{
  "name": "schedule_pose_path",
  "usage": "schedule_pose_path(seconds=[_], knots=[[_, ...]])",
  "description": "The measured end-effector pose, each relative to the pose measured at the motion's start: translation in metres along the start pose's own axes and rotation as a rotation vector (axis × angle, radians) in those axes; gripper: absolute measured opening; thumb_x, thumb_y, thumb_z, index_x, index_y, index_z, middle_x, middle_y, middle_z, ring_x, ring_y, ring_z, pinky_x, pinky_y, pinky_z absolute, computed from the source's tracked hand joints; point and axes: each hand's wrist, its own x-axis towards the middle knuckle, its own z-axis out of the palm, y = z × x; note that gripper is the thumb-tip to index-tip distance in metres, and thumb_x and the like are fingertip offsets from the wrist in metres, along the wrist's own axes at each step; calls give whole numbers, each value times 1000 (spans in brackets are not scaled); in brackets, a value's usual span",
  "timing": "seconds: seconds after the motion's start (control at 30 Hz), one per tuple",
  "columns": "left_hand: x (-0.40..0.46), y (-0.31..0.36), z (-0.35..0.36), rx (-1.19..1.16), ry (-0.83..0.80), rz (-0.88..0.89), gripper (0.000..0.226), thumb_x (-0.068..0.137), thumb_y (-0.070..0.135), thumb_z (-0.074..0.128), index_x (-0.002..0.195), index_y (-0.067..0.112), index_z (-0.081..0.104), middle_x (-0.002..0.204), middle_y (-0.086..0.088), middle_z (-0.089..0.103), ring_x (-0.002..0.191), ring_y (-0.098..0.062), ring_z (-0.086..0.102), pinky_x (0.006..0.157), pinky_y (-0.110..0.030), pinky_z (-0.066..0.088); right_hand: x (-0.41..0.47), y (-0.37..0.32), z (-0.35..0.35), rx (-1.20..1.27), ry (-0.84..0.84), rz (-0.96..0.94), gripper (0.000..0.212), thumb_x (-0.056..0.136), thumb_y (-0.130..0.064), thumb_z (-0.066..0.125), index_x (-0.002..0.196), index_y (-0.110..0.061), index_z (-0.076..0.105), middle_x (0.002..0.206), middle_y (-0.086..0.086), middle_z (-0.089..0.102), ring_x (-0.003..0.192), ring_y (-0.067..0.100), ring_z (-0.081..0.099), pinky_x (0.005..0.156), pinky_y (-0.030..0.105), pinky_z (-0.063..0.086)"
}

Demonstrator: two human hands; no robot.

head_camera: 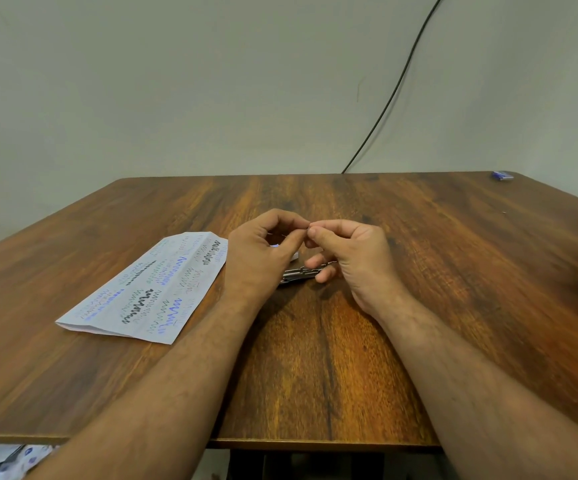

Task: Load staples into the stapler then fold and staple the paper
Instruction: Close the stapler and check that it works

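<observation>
Wooden surface (315, 358): brown, grained, set against a pale wall. Left hand (259, 251) and right hand (353, 254): raised just above mid-surface, thumb and forefinger tips of both pinched together on a tiny item, likely staples, too small to tell. Stapler (301, 273): metal, lying on the surface beneath and between the hands, partly hidden. Paper (149, 289): folded, covered in scribbles, lying flat to the left of the hands. Small blue box (502, 175): far right corner.
</observation>
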Motion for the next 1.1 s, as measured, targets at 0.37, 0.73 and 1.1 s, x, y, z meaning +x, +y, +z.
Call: schedule_pose_path(seconds=[0.37,0.73,1.1], knots=[[-4,3,-7,347,-208,-172,19,79,12,68,79,30,76,65,15,66,62,6,58,54,-6,39,-3,6,-12,-1152,19,-384,15,90,-38,65,97,-30,77,60,-17,51,68,10,58,71,32,51],[-2,-4,-7,419,-382,-349,19,77,20,81,94,29,82,91,11,73,77,3,61,71,-10,43,-2,4,-8,-1439,-17,-414,24,91,-44,57,105,-37,74,96,-3,77,96,24,69,77,34,47],[-1,-11,-7,414,-366,-248,19,78,23,77,92,35,80,87,12,77,87,-5,69,86,-31,56,-3,-1,-8,-1470,-44,-351,24,94,-42,57,108,-38,75,98,-5,77,96,22,67,84,37,50]])
